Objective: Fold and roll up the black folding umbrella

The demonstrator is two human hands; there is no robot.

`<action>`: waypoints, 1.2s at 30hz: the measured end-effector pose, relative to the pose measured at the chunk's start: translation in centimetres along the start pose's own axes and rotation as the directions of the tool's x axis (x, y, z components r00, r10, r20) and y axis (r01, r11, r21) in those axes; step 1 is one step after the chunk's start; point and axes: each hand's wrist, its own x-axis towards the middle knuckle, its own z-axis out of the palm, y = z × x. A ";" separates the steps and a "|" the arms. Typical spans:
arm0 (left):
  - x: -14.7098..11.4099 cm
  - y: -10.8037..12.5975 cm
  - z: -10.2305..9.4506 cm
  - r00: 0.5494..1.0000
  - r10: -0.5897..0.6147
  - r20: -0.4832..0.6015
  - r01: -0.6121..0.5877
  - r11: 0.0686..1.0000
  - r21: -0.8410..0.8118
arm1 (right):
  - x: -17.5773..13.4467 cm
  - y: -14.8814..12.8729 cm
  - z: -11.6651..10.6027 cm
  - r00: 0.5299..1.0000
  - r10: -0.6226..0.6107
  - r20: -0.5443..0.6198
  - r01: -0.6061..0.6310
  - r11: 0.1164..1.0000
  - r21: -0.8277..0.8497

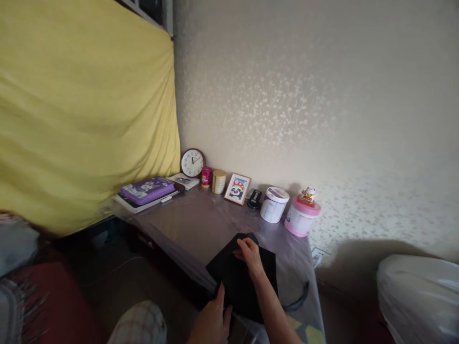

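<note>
A black sheet (247, 286), paper or thin cloth, lies at an angle over the near end of the table, with a raised fold along its far edge. My right hand (248, 253) reaches across it, thumb and fingers pinched at that far fold. At the near left edge, my left hand (213, 320) holds the sheet, index finger stretched along the border and thumb below. Part of the left hand is cut off by the bottom of the view. A dark, thin curved strip (298, 301) lies to the right of the sheet.
The table (186, 222) has a clear plastic cover. Along the wall stand a clock (192, 162), a pink can (206, 177), a picture frame (237, 188), a white tub (274, 205) and a pink tub (302, 216). A purple case (147, 189) lies at the left end.
</note>
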 end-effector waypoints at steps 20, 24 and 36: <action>-1.1 1.2 -1.4 0.996 0.087 -0.006 -0.086 0.988 0.129 | 0.9 1.2 0.9 0.996 -0.027 0.087 0.042 0.983 -0.179; -0.9 0.9 -1.1 0.997 0.080 -0.019 -0.077 0.989 0.128 | -1.0 0.3 0.0 0.960 -0.166 0.226 0.212 0.956 -0.201; -0.8 1.1 -0.9 1.000 0.029 -0.006 -0.028 0.990 0.141 | 0.0 2.7 -4.6 0.608 -0.617 0.500 0.773 0.316 -0.551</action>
